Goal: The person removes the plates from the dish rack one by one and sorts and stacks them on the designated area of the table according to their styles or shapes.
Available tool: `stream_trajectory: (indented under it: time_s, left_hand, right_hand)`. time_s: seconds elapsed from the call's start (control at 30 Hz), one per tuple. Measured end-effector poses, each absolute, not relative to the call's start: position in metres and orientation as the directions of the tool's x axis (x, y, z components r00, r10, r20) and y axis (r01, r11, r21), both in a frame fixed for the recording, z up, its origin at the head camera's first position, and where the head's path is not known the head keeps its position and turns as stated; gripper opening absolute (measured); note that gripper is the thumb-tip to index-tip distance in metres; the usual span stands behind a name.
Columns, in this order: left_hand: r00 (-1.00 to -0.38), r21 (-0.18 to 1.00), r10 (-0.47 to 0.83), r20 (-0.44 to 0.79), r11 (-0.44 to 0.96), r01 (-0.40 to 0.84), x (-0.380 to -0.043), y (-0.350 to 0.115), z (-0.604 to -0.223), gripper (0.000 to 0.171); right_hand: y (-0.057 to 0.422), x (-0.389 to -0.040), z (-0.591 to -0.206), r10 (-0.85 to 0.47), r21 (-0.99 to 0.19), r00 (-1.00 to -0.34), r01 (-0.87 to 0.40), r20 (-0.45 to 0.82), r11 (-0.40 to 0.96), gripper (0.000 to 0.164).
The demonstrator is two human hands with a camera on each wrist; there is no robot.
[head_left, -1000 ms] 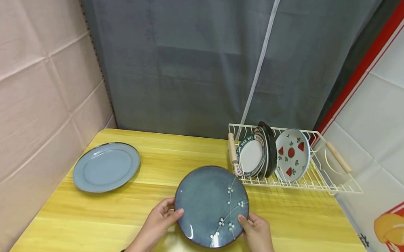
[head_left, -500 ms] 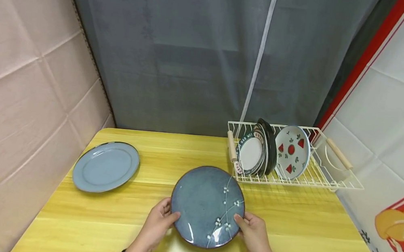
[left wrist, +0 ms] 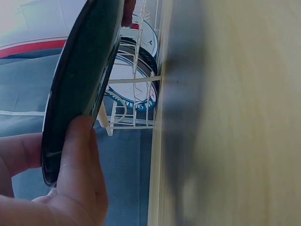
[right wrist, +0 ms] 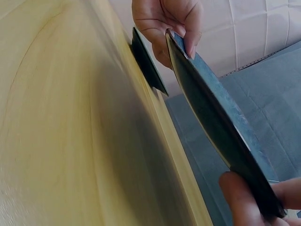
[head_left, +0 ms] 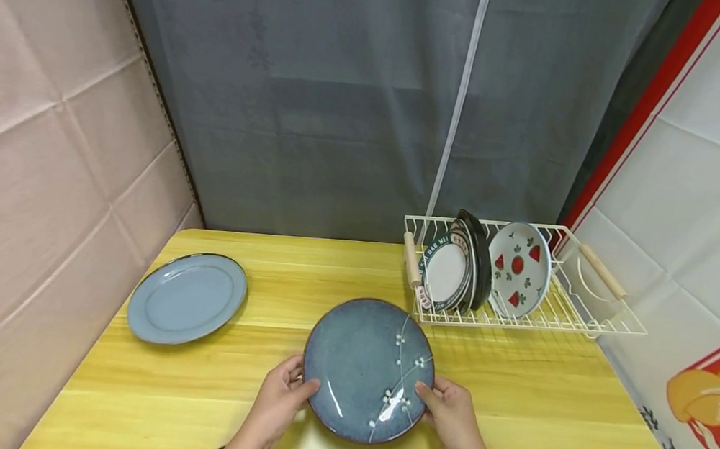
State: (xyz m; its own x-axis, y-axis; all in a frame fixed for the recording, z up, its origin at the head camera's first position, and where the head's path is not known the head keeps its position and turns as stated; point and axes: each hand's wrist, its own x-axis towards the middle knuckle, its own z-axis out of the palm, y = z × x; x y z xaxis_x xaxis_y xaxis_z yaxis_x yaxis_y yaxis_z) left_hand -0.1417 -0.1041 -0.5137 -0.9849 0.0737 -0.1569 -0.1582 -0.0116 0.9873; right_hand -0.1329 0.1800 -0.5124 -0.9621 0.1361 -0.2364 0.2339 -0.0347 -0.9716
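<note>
A round blue-grey plate [head_left: 360, 362] with a white blossom sprig on its right side is held over the front middle of the table. My left hand [head_left: 277, 404] pinches its left edge, thumb on the upper face and fingers beneath. On the opposite edge my right hand [head_left: 454, 421] grips it the same way. Both wrist views show the plate raised above the wood, its dark underside [left wrist: 87, 70] facing the table. In the right wrist view the left hand [right wrist: 171, 23] appears at the plate's far edge.
A light blue plate [head_left: 186, 299] lies on the wooden table [head_left: 303, 270] at left. A cream wire dish rack [head_left: 575, 321] at back right holds a green-rimmed plate [head_left: 446, 275], dark dishes [head_left: 481, 265] and a strawberry-patterned plate [head_left: 532, 288]. Cloth walls enclose the back and sides.
The blossom plate and both hands have shifted slightly left in the head view, which itself has moved a little. Both hands keep their hold.
</note>
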Motion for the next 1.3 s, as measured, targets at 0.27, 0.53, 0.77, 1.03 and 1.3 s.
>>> stream_trajectory:
  time_s: [0.27,0.53,0.77,1.03,1.3]
  left_hand:
    - [-0.982,0.984,0.076,-0.174,-0.018,-0.176,-0.141,-0.106,-0.512,0.057]
    - [-0.979,0.979,0.087,-0.187,-0.070,-0.193,-0.140,-0.105,-0.512,0.058]
    - [-0.984,0.977,0.037,-0.173,-0.116,-0.177,-0.137,-0.101,-0.511,0.055]
    - [-0.984,0.970,-0.016,-0.179,-0.171,-0.174,-0.135,-0.101,-0.511,0.056]
    - [-0.982,0.961,-0.056,-0.181,-0.221,-0.165,-0.133,-0.106,-0.511,0.058]
  right_hand:
    - [0.187,-0.134,-0.514,0.042,-0.967,-0.966,0.256,-0.256,-0.023,0.038]
    - [0.194,-0.133,-0.514,-0.034,-0.975,-0.975,0.221,-0.221,0.011,0.043]
    - [0.190,-0.134,-0.506,0.052,-0.981,-0.980,0.193,-0.192,0.012,0.040]
    - [0.195,-0.137,-0.498,0.166,-0.985,-0.977,0.151,-0.136,0.083,0.039]
    - [0.204,-0.137,-0.498,0.177,-0.987,-0.979,0.118,-0.098,0.110,0.042]
